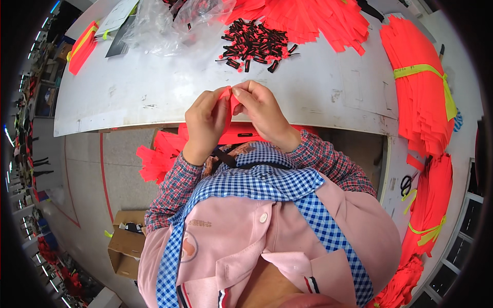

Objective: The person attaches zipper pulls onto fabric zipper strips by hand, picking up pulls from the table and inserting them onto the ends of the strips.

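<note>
Over the table's near edge, both hands pinch a neon-red fabric strip (226, 94). My left hand (201, 120) is closed round it, with thumb and fingers at its upper end. Thumb and fingertips of my right hand (264, 109) press together on the same end, touching the left fingertips. Part of the strip is hidden behind the fingers. Below the hands, red fabric (226, 134) with a small black piece on it lies across my lap. Just beyond the hands sits a pile of small black tabs (254, 43) with red bits.
The white table (169, 87) bears a fan of red strips (313, 23) and a clear plastic bag (159, 25). Tied red bundles (418, 87) stand at the right, with scissors (406, 184) nearby. A cardboard box (126, 246) is on the floor at left.
</note>
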`<state>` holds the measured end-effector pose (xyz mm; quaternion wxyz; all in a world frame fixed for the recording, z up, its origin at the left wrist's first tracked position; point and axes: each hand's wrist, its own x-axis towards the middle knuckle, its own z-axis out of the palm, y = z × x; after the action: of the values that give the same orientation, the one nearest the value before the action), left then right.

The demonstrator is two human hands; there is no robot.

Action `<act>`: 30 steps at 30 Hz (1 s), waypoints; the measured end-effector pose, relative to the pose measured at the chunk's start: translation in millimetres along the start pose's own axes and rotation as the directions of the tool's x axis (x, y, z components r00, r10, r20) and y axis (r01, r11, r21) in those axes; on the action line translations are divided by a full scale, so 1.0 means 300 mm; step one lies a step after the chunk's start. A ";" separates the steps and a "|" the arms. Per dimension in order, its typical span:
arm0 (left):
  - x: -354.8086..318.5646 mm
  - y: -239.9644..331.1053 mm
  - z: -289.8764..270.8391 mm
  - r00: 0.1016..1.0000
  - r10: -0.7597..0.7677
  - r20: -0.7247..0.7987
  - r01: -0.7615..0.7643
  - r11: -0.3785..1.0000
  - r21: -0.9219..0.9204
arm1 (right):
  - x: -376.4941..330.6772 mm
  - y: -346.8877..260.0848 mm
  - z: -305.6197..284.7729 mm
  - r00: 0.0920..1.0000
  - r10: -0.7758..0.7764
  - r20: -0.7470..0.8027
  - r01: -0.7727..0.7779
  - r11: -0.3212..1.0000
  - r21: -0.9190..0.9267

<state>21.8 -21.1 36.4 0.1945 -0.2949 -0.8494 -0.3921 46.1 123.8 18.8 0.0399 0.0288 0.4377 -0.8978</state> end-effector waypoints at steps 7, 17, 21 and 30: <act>0.008 0.027 -0.019 0.975 -0.185 0.122 0.209 0.952 -0.223 | -0.018 0.015 -0.035 0.972 -0.195 0.134 0.237 0.820 -0.521; -0.023 0.011 -0.036 0.983 -0.125 0.137 0.127 0.992 -0.007 | 0.024 0.059 -0.025 0.976 0.182 0.119 -0.191 0.978 0.078; -0.025 -0.039 -0.219 0.958 -0.248 0.141 0.259 0.963 -0.069 | 0.240 0.131 -0.253 0.991 -0.012 0.135 0.107 0.685 -0.721; -0.041 -0.012 -0.786 0.760 -0.159 -0.630 0.287 0.952 0.105 | 0.399 0.123 -0.533 0.949 -0.153 0.276 0.217 -0.319 -0.923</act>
<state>52.0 -211.4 172.9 0.4396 -0.0272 -0.8029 -0.4017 -66.8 221.7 -118.9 -0.0875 -0.1023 0.9740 -0.1821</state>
